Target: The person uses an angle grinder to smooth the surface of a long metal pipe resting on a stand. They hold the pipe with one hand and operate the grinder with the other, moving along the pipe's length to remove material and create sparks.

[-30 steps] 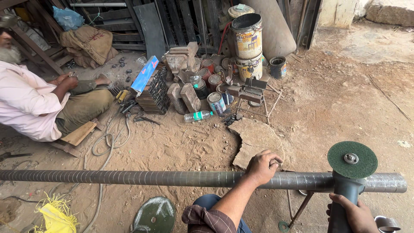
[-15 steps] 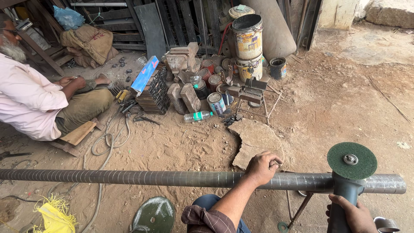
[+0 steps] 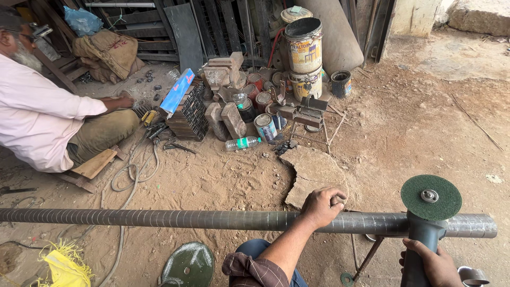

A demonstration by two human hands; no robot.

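— Holding the long steel pipe (image 3: 159, 218), the left hand (image 3: 322, 206) wraps over its top, with the grip pressed closed around it. The pipe lies level across the view, above the sandy floor (image 3: 425, 133).

— And the right hand (image 3: 433, 263)?

— It clasps the body of the angle grinder (image 3: 425, 228), fingers closed around it. The green cutting disc (image 3: 431, 197) stands just at the pipe, near its right end.

— How does the pipe handle, you think?

— Stiff and rather heavy, I judge; round, so it can roll. A hold close to the disc, as now, seems best.

— Anybody near?

— One person in a pink shirt (image 3: 37, 117) sits well apart, beside paint cans (image 3: 304, 50).
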